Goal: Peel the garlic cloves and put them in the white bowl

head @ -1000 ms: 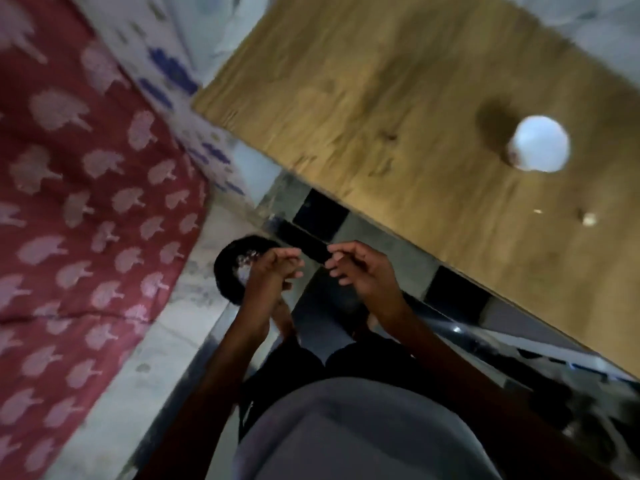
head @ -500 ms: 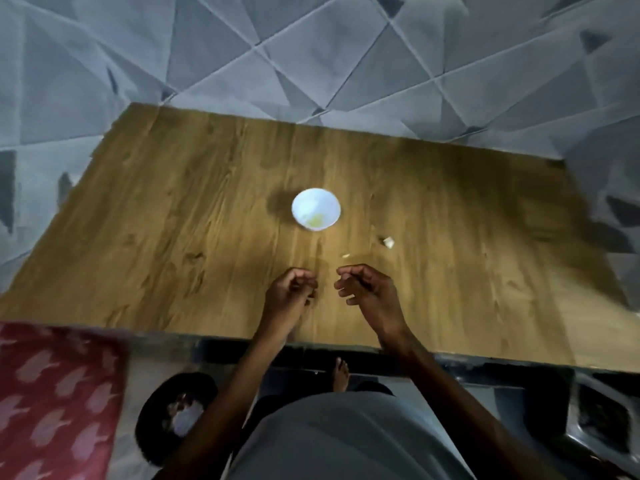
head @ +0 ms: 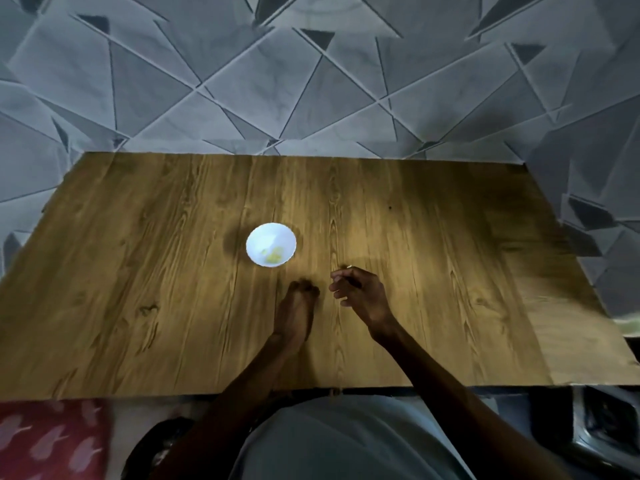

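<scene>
The white bowl (head: 271, 244) sits on the bench (head: 138, 271) just ahead-left of the hands, nearer the left hand (head: 298, 301) than the right hand (head: 358, 292); both are curled and apart, and I cannot tell whether either holds anything.

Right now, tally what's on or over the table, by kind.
Bowl: 1
Hands: 2 (left hand, right hand)
Pale speck beside the right hand: 1
Total: 4
Yellowish bits in the bowl are too blurred to count.

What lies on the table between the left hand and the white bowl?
Nothing; the head view shows only bare table between the left hand and the white bowl.
</scene>
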`<action>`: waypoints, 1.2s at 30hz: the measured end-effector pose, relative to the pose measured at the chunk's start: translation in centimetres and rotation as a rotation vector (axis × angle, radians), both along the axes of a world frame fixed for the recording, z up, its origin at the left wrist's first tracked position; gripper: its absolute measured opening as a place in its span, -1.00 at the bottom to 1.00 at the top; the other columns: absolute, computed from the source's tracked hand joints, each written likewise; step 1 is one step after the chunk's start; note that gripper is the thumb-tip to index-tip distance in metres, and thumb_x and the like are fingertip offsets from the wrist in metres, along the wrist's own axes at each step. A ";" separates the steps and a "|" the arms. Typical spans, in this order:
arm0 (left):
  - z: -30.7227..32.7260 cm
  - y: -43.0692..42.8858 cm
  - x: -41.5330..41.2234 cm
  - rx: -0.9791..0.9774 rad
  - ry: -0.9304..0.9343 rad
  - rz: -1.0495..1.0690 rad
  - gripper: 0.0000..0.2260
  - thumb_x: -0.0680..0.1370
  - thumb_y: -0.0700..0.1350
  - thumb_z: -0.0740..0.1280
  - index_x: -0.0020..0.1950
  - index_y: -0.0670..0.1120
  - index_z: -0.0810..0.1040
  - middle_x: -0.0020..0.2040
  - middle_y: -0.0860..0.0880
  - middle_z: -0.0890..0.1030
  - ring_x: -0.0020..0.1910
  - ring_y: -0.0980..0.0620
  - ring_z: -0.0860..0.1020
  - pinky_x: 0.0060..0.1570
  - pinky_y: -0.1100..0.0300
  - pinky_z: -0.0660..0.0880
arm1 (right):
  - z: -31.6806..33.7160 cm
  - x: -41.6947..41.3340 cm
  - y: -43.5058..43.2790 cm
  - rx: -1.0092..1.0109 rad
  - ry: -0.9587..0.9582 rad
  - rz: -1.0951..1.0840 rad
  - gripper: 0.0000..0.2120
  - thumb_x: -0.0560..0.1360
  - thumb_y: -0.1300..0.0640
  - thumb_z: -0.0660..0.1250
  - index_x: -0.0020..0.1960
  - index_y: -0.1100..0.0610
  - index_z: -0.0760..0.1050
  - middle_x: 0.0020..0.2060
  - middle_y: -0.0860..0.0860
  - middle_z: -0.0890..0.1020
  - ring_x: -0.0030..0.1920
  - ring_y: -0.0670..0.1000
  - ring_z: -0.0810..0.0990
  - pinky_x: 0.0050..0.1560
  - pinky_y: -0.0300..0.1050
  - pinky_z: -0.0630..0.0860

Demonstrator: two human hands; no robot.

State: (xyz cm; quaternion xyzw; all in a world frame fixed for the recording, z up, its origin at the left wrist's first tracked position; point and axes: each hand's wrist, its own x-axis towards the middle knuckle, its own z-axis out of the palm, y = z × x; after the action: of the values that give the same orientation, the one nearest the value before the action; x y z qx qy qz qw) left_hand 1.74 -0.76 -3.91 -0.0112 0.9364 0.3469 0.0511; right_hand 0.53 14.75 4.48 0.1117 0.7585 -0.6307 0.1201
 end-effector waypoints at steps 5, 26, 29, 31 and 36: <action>-0.1 0.2 -1.7 0.043 -0.030 0.091 -0.71 0.65 -0.20 0.16 0.33 -0.21 0.49 0.26 -0.17 0.56 0.24 -0.10 0.53 0.29 -0.03 0.45 | -0.7 -1.4 0.1 0.010 0.005 0.002 -0.86 0.59 0.20 0.29 0.06 0.14 0.62 -0.17 0.03 0.72 -0.19 -0.04 0.68 -0.19 -0.15 0.59; 4.1 -6.1 -13.3 -0.222 -0.152 0.150 -0.84 0.51 -0.23 0.29 -0.02 -0.18 0.66 -0.03 -0.07 0.65 -0.01 -0.06 0.60 -0.11 0.20 0.47 | -5.9 -7.3 4.7 0.506 0.154 -0.027 -0.84 0.50 0.35 0.37 0.02 0.15 0.61 -0.07 -0.03 0.65 -0.11 -0.07 0.65 -0.22 -0.32 0.56; 5.0 -4.9 -12.8 -0.248 0.002 0.121 -0.86 0.45 -0.29 0.26 -0.19 -0.16 0.61 -0.19 -0.05 0.64 -0.18 -0.01 0.60 -0.25 0.24 0.44 | -6.8 -7.7 4.8 0.523 0.175 0.119 -0.88 0.48 0.23 0.45 0.01 0.15 0.61 -0.10 -0.04 0.65 -0.13 -0.10 0.64 -0.21 -0.29 0.55; 5.1 -3.5 -12.0 -0.171 0.072 0.063 -0.84 0.46 -0.32 0.26 -0.24 -0.15 0.60 -0.27 -0.04 0.63 -0.28 0.02 0.59 -0.29 0.19 0.51 | -7.4 -7.7 4.3 0.577 0.210 0.203 -0.89 0.50 0.16 0.44 0.01 0.14 0.60 -0.12 -0.05 0.63 -0.15 -0.11 0.62 -0.22 -0.29 0.52; 3.6 0.3 -10.0 0.115 -0.085 -0.043 -0.86 0.50 -0.26 0.35 -0.10 -0.04 0.64 -0.18 0.08 0.64 -0.17 0.14 0.60 -0.24 0.46 0.40 | -8.7 -7.7 3.2 0.808 0.382 0.319 -0.93 0.53 0.21 0.37 0.00 0.10 0.58 -0.16 -0.08 0.52 -0.19 -0.10 0.51 -0.24 -0.35 0.33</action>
State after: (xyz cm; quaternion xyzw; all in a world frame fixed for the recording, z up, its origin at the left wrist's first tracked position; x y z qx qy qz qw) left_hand -8.27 -0.48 -0.34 -0.0027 0.9120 0.3981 0.0990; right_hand -7.19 17.93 -4.19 -0.0866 0.9593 -0.2680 0.0207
